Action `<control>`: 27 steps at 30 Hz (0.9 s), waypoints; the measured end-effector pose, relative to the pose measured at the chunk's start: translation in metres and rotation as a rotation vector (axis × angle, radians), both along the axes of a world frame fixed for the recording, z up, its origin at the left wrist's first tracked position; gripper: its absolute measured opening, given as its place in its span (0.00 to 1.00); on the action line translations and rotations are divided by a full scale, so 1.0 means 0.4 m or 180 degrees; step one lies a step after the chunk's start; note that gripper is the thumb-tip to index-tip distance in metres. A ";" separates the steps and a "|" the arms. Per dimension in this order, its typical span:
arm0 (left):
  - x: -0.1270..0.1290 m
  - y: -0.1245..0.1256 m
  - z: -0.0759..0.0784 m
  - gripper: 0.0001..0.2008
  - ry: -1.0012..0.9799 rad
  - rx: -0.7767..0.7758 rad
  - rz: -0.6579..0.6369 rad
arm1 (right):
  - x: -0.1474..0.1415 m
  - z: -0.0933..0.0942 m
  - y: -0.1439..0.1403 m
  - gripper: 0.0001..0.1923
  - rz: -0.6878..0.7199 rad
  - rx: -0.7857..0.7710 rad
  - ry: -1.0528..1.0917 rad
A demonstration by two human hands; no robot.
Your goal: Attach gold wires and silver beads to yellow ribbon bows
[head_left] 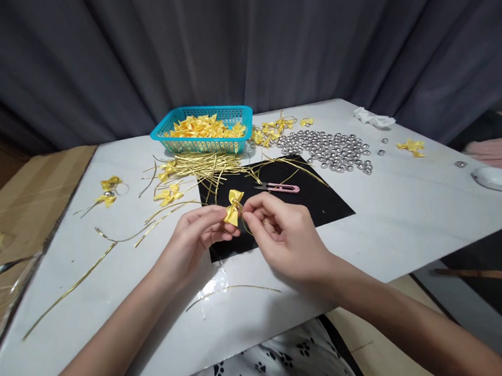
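Observation:
A yellow satin bow [234,204] is pinched between the thumb and fingers of my left hand [202,226]. My right hand [282,229] is closed at the bow's right side, its thumb and forefinger pressed on a thin gold tie [246,226] that curves down from the bow's middle. Both hands are over a black sheet [322,202] on the white table [155,300]. Just beyond my right hand, pink thread snips [279,187] lie on that sheet. What the curled fingers of my right hand cover is hidden.
A teal basket [204,140] full of yellow bows stands at the back. Gold ties [208,163] are heaped before it, with others scattered leftward. Silver beads [335,149] spread to the right. Finished-looking bows [272,129], a white cloth [373,117] and a white mouse [497,179] lie around.

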State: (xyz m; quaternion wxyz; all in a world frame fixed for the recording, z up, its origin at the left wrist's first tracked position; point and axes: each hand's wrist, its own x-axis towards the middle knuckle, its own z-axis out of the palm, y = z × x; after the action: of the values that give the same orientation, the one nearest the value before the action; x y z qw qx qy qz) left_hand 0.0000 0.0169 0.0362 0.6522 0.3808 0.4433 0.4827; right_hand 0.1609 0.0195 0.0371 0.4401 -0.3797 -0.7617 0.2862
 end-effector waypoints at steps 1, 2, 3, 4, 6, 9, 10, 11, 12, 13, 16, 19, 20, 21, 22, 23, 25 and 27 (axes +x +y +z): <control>0.001 0.000 0.000 0.04 0.0037 0.0020 0.0010 | 0.000 -0.001 0.000 0.04 0.0004 0.0018 -0.0013; 0.001 0.000 0.000 0.04 0.0069 0.0047 0.0019 | -0.001 -0.001 -0.001 0.04 0.0013 0.0037 -0.0042; 0.002 0.000 -0.001 0.04 0.0095 0.0074 0.0020 | -0.001 -0.001 -0.001 0.04 0.0021 0.0054 -0.0083; 0.003 0.000 -0.001 0.04 0.0107 0.0105 0.0020 | 0.000 -0.001 -0.002 0.04 0.0022 0.0070 -0.0129; 0.004 0.001 -0.001 0.05 0.0097 0.0156 0.0020 | 0.000 0.000 -0.003 0.05 0.0010 0.0108 -0.0212; 0.006 0.002 -0.001 0.06 0.0086 0.0174 0.0022 | -0.001 -0.003 -0.005 0.05 -0.0011 0.0187 -0.0253; 0.006 0.002 -0.001 0.06 0.0092 0.0175 0.0026 | -0.002 -0.005 -0.005 0.05 -0.0027 0.0209 -0.0241; 0.005 0.001 -0.001 0.06 0.0102 0.0169 0.0029 | -0.003 -0.008 -0.006 0.05 -0.0048 0.0211 -0.0227; 0.005 0.001 -0.001 0.06 0.0108 0.0155 0.0034 | -0.004 -0.011 -0.007 0.05 -0.0072 0.0198 -0.0209; 0.005 0.001 -0.001 0.06 0.0111 0.0132 0.0034 | -0.006 -0.014 -0.008 0.04 -0.0098 0.0178 -0.0184; 0.004 -0.002 -0.001 0.07 0.0146 0.0079 -0.0037 | -0.010 -0.024 -0.012 0.04 -0.0156 0.0127 -0.0102; 0.005 -0.006 -0.001 0.08 0.0196 0.0132 -0.0134 | -0.012 -0.030 -0.015 0.03 -0.0154 0.0151 -0.0060; 0.005 -0.007 -0.001 0.08 0.0204 0.0149 -0.0143 | -0.013 -0.031 -0.015 0.04 -0.0143 0.0170 -0.0065; 0.005 -0.007 -0.001 0.09 0.0208 0.0159 -0.0146 | -0.013 -0.031 -0.015 0.04 -0.0130 0.0194 -0.0080; 0.006 -0.008 -0.001 0.09 0.0208 0.0166 -0.0143 | -0.012 -0.032 -0.015 0.04 -0.0117 0.0224 -0.0098; 0.006 -0.009 -0.002 0.08 0.0207 0.0169 -0.0139 | -0.012 -0.032 -0.015 0.04 -0.0115 0.0266 -0.0108; 0.005 -0.009 -0.002 0.08 0.0202 0.0170 -0.0124 | -0.012 -0.032 -0.014 0.04 -0.0126 0.0376 -0.0092; 0.004 -0.009 -0.001 0.07 0.0174 0.0173 -0.0119 | -0.012 -0.034 -0.013 0.04 -0.0134 0.0478 -0.0043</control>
State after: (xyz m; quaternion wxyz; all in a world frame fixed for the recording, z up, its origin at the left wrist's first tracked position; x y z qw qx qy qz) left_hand 0.0015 0.0134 0.0358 0.6382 0.4196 0.4405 0.4717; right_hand 0.1559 0.0144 0.0235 0.4681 -0.3635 -0.7758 0.2163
